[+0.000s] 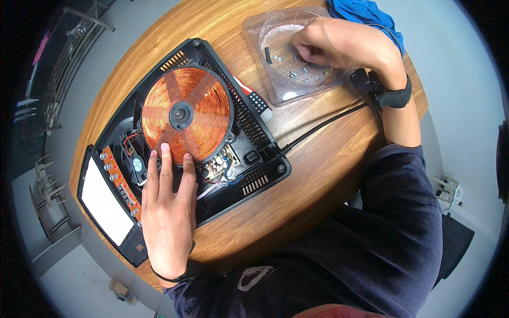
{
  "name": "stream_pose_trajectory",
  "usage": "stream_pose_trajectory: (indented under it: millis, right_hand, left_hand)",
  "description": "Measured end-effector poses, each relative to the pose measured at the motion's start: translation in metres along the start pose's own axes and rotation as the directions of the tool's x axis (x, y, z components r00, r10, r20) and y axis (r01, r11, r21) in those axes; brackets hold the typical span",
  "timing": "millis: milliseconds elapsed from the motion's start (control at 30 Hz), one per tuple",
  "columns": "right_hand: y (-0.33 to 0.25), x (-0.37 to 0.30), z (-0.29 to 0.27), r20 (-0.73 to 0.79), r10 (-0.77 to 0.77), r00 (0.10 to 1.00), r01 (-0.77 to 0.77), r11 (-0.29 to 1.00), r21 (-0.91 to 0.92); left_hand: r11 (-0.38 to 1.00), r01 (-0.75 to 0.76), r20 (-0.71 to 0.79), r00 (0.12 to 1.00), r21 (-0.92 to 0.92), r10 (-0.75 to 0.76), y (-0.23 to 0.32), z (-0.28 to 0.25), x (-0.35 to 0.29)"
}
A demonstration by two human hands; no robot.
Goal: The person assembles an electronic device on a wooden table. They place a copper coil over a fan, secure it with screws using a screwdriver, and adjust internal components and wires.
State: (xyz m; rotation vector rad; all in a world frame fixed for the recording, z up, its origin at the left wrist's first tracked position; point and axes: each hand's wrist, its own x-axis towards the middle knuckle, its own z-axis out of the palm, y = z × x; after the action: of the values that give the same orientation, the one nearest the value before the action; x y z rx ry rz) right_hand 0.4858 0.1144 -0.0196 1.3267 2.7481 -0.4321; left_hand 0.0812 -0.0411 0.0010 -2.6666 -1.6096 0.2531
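An opened induction cooker (249,140) lies on the table, its black housing showing a round copper coil (209,108). My left hand (170,220) rests over the housing with its fingers outstretched, the fingertips at the coil's lower edge. Under and beside that hand are a small circuit board (217,167) and a fan (132,164). At the far right, my right hand (339,45) reaches into a clear plastic tray (255,32) with curled fingers; whatever they pinch is hidden. Several small screws (295,76) lie scattered in the tray, along with a short black piece (268,55).
A black power cord (323,125) runs from the housing toward a black plug (363,82) beside the tray. Blue cloth (366,11) lies behind my right wrist. Between cooker and tray is a star-and-stripe patterned item (257,102). The wooden table (318,159) has a curved edge.
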Motion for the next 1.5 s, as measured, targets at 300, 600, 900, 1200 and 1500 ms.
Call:
stream_pose_trajectory:
  millis: [300,600,900,1200,1500]
  right_hand:
    - [0.003,0.005,0.002,0.07,0.029,0.997,-0.033,0.998,0.054]
    - [-0.005,0.013,0.009,0.135,0.017,0.991,-0.025,0.998,0.06]
    - [-0.016,0.014,-0.001,0.122,0.084,0.989,-0.084,0.996,-0.005]
    - [-0.007,0.007,0.001,0.063,0.047,0.997,-0.05,0.997,0.05]
    - [-0.01,0.019,0.015,0.076,-0.218,0.973,0.195,0.952,0.235]
  left_hand:
    - [1.0,0.004,-0.002,1.0,-0.002,-0.004,0.001,0.0,0.0]
    - [1.0,0.003,-0.008,1.0,-0.019,-0.003,0.002,-0.001,0.001]
    - [0.999,-0.003,-0.004,1.0,-0.033,0.003,0.001,-0.001,0.002]
    - [0.999,-0.011,0.01,1.0,-0.047,0.011,0.001,-0.004,0.002]
    - [0.999,-0.009,0.003,1.0,-0.052,0.009,0.001,-0.004,0.002]
